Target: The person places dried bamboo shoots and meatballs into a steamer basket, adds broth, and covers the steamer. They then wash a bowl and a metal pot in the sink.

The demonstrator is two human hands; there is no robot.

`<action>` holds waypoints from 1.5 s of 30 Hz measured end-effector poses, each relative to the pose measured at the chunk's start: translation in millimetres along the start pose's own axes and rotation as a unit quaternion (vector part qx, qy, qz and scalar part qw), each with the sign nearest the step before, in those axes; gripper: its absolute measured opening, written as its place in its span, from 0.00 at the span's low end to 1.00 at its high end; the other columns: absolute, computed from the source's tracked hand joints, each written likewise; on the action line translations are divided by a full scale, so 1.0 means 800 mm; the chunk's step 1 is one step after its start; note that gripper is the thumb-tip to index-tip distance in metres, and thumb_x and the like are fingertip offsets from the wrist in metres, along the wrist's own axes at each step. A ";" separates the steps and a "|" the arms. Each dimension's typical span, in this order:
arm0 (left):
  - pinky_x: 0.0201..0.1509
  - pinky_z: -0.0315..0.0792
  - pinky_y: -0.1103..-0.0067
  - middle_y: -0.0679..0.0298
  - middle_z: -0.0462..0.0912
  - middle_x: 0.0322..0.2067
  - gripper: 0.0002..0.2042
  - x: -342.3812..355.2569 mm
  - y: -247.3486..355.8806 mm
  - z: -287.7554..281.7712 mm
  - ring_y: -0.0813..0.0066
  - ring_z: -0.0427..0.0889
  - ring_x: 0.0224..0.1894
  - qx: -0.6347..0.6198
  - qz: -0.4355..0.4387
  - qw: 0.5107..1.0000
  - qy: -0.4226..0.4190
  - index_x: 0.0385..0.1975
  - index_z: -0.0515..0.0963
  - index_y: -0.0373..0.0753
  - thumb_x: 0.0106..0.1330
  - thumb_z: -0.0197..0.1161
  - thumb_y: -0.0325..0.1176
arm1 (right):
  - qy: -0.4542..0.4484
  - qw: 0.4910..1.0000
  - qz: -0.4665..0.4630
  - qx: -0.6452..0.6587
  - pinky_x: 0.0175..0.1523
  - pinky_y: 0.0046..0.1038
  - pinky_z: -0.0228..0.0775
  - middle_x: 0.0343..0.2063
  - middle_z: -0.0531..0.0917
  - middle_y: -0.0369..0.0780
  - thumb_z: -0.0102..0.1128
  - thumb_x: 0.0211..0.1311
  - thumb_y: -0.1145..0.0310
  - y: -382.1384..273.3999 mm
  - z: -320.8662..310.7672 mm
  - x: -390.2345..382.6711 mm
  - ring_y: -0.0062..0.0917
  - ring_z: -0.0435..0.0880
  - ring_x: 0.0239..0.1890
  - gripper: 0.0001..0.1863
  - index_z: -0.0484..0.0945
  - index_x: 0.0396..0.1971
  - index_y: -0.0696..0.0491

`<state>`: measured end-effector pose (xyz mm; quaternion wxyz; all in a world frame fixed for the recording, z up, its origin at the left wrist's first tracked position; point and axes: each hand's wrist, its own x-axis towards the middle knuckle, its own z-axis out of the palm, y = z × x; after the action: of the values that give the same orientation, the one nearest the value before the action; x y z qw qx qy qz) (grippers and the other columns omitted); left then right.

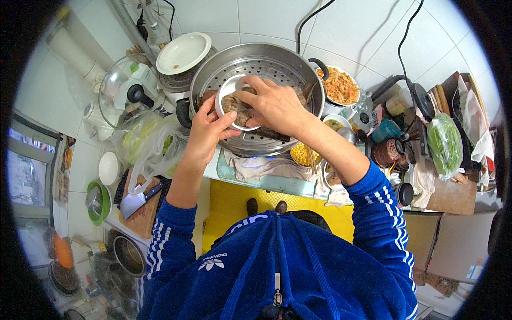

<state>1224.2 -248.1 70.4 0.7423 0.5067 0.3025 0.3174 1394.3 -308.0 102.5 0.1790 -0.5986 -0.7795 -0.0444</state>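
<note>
A small white bowl (246, 128) is tilted over a large round steamer pot (256, 49). Inside it lie several brown, banded pieces of food (229, 103), shrimp-like in look. My left hand (207, 132) grips the bowl's left side, thumb at the near rim. Reaching in from the right, my right hand (277, 106) has its fingers bent around the brown pieces in the bowl; the fingertips are partly hidden. Under the bowl, the perforated steamer tray (229, 69) shows its holes, with more brown food (305, 96) at its right side.
A glass lid (120, 80) and a white plate (184, 53) stand to the left. A cleaver (137, 201) rests on a cutting board (144, 221). At right are a pot of orange shredded food (339, 86), corn kernels (304, 154) and bagged greens (445, 144).
</note>
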 end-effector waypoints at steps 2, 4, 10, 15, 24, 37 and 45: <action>0.35 0.78 0.76 0.58 0.73 0.43 0.26 0.002 0.000 0.003 0.73 0.76 0.41 0.008 -0.003 1.000 -0.006 0.55 0.59 0.34 0.57 0.59 0.27 | -0.011 1.000 -0.010 -0.019 0.36 0.33 0.73 0.45 0.71 0.39 0.69 0.34 0.59 0.005 0.002 0.000 0.34 0.77 0.41 0.30 0.72 0.44 0.48; 0.33 0.78 0.78 0.58 0.74 0.41 0.26 0.006 0.001 0.003 0.74 0.77 0.39 0.030 0.001 1.000 -0.008 0.56 0.59 0.33 0.56 0.59 0.27 | -0.053 0.998 0.000 -0.038 0.35 0.34 0.73 0.43 0.73 0.40 0.69 0.34 0.58 0.011 0.004 0.004 0.35 0.78 0.39 0.30 0.72 0.43 0.49; 0.29 0.76 0.85 0.60 0.77 0.38 0.31 0.032 0.005 -0.002 0.80 0.77 0.34 0.115 0.034 0.991 -0.058 0.57 0.57 0.29 0.54 0.62 0.28 | -0.039 0.996 0.067 0.042 0.36 0.37 0.71 0.36 0.76 0.44 0.69 0.36 0.56 0.030 0.024 0.009 0.41 0.79 0.34 0.35 0.66 0.47 0.49; 0.33 0.73 0.83 0.57 0.76 0.40 0.35 0.061 -0.020 -0.002 0.78 0.77 0.36 0.227 0.079 0.970 -0.032 0.57 0.58 0.29 0.49 0.67 0.29 | -0.014 0.992 0.082 0.100 0.40 0.38 0.71 0.36 0.76 0.45 0.68 0.37 0.60 0.054 0.049 0.003 0.41 0.78 0.37 0.31 0.68 0.47 0.47; 0.46 0.70 0.77 0.53 0.75 0.43 0.35 0.087 -0.059 0.007 0.70 0.76 0.43 0.438 0.223 0.870 0.029 0.57 0.60 0.35 0.45 0.68 0.26 | -0.011 0.974 0.137 0.179 0.42 0.39 0.70 0.37 0.76 0.48 0.67 0.40 0.69 0.079 0.068 -0.028 0.44 0.77 0.38 0.28 0.67 0.45 0.54; 0.47 0.69 0.72 0.49 0.76 0.39 0.35 0.094 -0.043 0.036 0.58 0.77 0.41 0.430 0.227 0.870 0.082 0.55 0.63 0.35 0.42 0.69 0.30 | -0.034 0.986 0.092 0.134 0.44 0.36 0.70 0.37 0.76 0.44 0.68 0.38 0.70 0.092 0.068 -0.054 0.39 0.76 0.41 0.26 0.73 0.44 0.48; 0.38 0.72 0.79 0.54 0.78 0.34 0.33 0.105 -0.031 0.015 0.72 0.79 0.35 0.261 0.224 0.932 0.112 0.54 0.61 0.27 0.48 0.68 0.28 | -0.082 0.989 0.095 0.079 0.42 0.36 0.70 0.38 0.74 0.42 0.67 0.39 0.67 0.083 0.060 -0.049 0.39 0.77 0.39 0.25 0.73 0.42 0.48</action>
<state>1289.3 -196.4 40.3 0.4545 0.6984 0.3351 0.4398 1455.0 -311.5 35.0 0.1652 -0.6552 -0.7324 0.0838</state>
